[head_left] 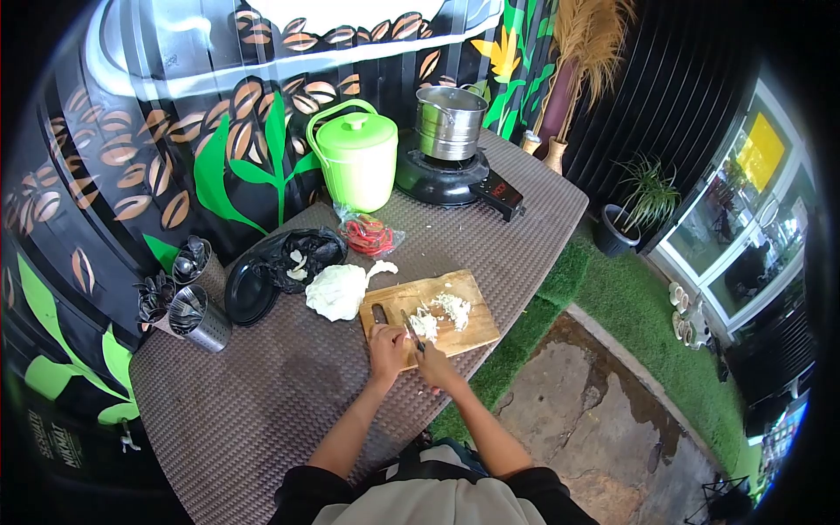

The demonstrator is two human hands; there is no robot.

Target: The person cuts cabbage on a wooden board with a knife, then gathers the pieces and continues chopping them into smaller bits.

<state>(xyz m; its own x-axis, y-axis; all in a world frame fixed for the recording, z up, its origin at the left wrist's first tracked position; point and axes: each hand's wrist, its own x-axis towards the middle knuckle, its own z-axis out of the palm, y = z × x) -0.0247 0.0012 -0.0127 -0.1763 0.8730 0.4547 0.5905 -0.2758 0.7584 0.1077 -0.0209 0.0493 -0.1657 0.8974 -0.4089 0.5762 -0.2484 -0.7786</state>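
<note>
My right hand is closed round the dark handle of a knife, whose blade points away from me over the wooden cutting board. Close beside the blade, my left hand has its fingers curled down on the board's near left part. Whatever lies under those fingertips is too small and covered to make out. Finely chopped white pieces lie in loose piles right of the knife. Just off the board's left edge rests a pale cabbage, with a loose leaf by it.
Behind the cabbage are a black plastic bag, black plates and a clear bag of red chillies. Metal cutlery holders stand left. A green lidded bucket and a steel pot on a stove stand at the back.
</note>
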